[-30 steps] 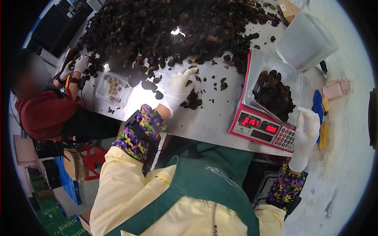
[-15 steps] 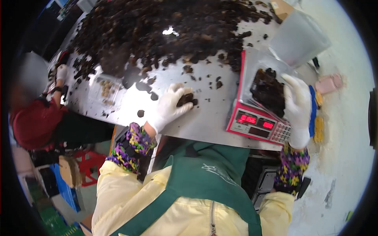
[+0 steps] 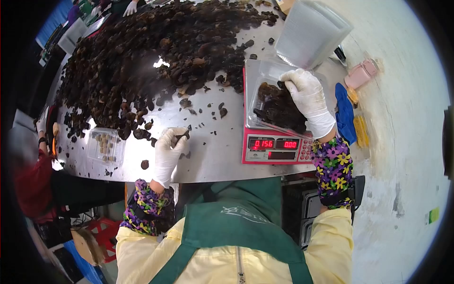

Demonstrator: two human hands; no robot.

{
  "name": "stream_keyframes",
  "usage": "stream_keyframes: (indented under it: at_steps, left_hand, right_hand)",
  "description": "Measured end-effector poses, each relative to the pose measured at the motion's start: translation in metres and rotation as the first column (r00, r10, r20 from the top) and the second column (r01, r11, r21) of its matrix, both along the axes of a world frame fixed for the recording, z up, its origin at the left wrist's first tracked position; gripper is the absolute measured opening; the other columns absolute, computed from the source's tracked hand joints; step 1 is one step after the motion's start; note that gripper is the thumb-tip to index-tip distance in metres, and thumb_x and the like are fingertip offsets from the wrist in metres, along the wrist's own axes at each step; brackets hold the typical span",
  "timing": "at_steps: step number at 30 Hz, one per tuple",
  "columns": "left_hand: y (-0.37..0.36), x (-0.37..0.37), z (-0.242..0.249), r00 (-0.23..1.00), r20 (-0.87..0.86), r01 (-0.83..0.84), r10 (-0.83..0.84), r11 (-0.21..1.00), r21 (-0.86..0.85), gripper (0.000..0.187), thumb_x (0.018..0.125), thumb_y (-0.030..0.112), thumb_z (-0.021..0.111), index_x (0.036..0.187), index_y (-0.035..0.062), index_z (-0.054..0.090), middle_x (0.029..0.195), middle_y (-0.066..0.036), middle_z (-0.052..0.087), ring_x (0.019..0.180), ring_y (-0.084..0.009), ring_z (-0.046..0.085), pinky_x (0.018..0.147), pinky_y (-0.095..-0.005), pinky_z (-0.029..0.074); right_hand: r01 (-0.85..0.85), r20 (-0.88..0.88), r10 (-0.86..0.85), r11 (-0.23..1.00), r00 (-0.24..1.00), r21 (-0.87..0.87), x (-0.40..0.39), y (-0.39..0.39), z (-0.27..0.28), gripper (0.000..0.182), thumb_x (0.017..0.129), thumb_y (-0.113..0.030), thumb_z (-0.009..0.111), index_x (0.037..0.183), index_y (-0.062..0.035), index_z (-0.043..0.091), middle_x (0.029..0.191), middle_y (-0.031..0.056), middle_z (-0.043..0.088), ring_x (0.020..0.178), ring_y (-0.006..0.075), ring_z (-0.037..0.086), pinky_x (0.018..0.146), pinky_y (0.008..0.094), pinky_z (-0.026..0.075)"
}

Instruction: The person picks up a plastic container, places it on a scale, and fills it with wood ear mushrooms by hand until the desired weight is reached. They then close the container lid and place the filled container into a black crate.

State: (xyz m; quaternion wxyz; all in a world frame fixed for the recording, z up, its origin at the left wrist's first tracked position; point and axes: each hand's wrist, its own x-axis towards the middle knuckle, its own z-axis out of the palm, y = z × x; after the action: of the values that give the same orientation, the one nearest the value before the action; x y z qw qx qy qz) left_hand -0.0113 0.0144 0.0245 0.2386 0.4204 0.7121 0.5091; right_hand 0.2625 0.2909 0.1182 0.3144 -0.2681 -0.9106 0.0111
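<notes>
My gloved left hand (image 3: 166, 155) is just over the metal table near its front edge, thumb and fingers closed on a small dark brown dried piece (image 3: 182, 135). At the scale, my gloved right hand (image 3: 306, 94) is above the clear plastic box (image 3: 289, 129), its fingers pinched around a small dark piece (image 3: 281, 85). Long dark brown pieces (image 3: 279, 108) lie in that box, which sits tilted on the red electronic scale (image 3: 247, 150). The red display reads 0.156 and 0.00.
A large heap of dark dried pieces (image 3: 142, 61) covers the table's back and left. A clear box of round tan items (image 3: 103, 146) stands left. Stacked clear boxes (image 3: 309, 35), a blue cloth (image 3: 345, 113) and a pink container (image 3: 361, 74) are right. A person in red (image 3: 35, 182) works at left.
My left hand has gone from cupping dark pieces on the table to pinching one. My right hand has moved from the box's right side to above it, fingers closed. The camera view has shifted.
</notes>
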Motion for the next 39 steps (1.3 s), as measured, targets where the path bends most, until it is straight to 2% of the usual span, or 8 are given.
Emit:
stream_keyframes:
  at_steps: [5,9,13,18,23,27,33,39]
  left_hand:
    - [0.044,0.03,0.064,0.979,-0.179,0.141,-0.099,0.961,0.238,0.026,0.084,-0.005,0.069,0.107,0.0068,0.072,0.098,-0.001,0.065,0.075,-0.0069,0.054,0.068,-0.0226,0.044]
    - [0.104,0.075,0.101,0.927,-0.311,0.329,-0.209,0.853,0.406,0.026,0.082,-0.002,0.071,0.106,0.0079,0.072,0.102,-0.007,0.068,0.08,-0.0196,0.064,0.073,-0.0299,0.051]
    - [0.163,0.114,0.097,0.692,-0.682,0.541,-0.237,0.795,0.273,0.024,0.082,0.016,0.076,0.106,0.0136,0.073,0.105,-0.008,0.069,0.099,-0.0302,0.063,0.087,-0.0397,0.051]
    - [0.176,0.131,0.079,0.588,-0.749,0.555,-0.306,0.826,0.098,0.049,0.083,0.021,0.077,0.13,0.0199,0.066,0.134,-0.013,0.061,0.127,-0.0373,0.052,0.106,-0.044,0.042]
    - [0.138,0.104,0.09,0.816,-0.538,0.436,-0.214,0.838,0.328,0.037,0.09,0.018,0.071,0.127,0.0125,0.068,0.132,-0.016,0.062,0.127,-0.0338,0.054,0.109,-0.042,0.04]
    - [0.095,0.08,0.075,0.979,-0.07,0.203,-0.191,0.932,0.3,0.024,0.098,0.012,0.064,0.12,0.005,0.07,0.118,-0.008,0.069,0.114,-0.0173,0.061,0.098,-0.031,0.046]
    - [0.048,0.056,0.044,0.951,0.297,-0.003,-0.087,0.957,0.291,0.02,0.101,0.008,0.062,0.119,0.0014,0.069,0.115,-0.006,0.071,0.104,-0.011,0.063,0.091,-0.0248,0.049]
    - [0.027,0.041,0.026,0.95,0.312,-0.038,-0.021,0.983,0.182,0.022,0.1,0.011,0.064,0.119,0.0004,0.069,0.111,-0.005,0.07,0.097,-0.011,0.062,0.091,-0.0254,0.049]
  right_hand:
    - [0.102,-0.26,-0.098,0.995,0.961,0.002,0.026,-0.025,0.026,0.011,0.086,-0.006,0.069,0.095,-0.0104,0.071,0.09,0.008,0.07,0.086,0.0304,0.067,0.078,0.0404,0.052]
    - [-0.007,-0.406,-0.141,0.939,0.903,-0.343,0.052,-0.041,0.012,0.017,0.085,-0.001,0.069,0.101,-0.0065,0.072,0.096,0.0116,0.07,0.089,0.0301,0.068,0.08,0.0375,0.054]
    - [0.16,-0.22,-0.185,0.979,0.958,-0.128,0.07,-0.053,-0.003,0.02,0.085,-0.008,0.071,0.105,-0.0076,0.072,0.102,0.0097,0.068,0.098,0.0309,0.065,0.087,0.0396,0.05]
    - [0.186,-0.288,-0.219,0.973,0.932,-0.136,0.094,-0.072,-0.006,0.021,0.086,-0.004,0.069,0.106,-0.0087,0.072,0.104,0.0091,0.069,0.099,0.0294,0.064,0.088,0.0385,0.049]
    - [0.234,-0.352,-0.311,0.941,0.883,-0.245,0.117,-0.088,-0.012,0.02,0.088,-0.001,0.067,0.106,-0.0087,0.072,0.106,0.0076,0.069,0.1,0.0252,0.063,0.088,0.0358,0.049]
    - [0.233,-0.383,-0.311,0.943,0.87,-0.236,0.125,-0.088,-0.022,0.019,0.089,0.001,0.066,0.106,-0.0068,0.071,0.103,0.0064,0.07,0.097,0.0228,0.063,0.086,0.0335,0.049]
    - [0.264,-0.378,-0.377,0.911,0.845,-0.318,0.132,-0.091,-0.037,0.016,0.091,0.001,0.065,0.105,-0.004,0.071,0.102,0.0081,0.07,0.095,0.022,0.064,0.088,0.0324,0.049]
    - [0.291,-0.35,-0.415,0.888,0.84,-0.355,0.133,-0.095,-0.037,0.016,0.094,-0.001,0.063,0.107,-0.0036,0.071,0.104,0.0089,0.07,0.099,0.0226,0.064,0.092,0.0331,0.048]
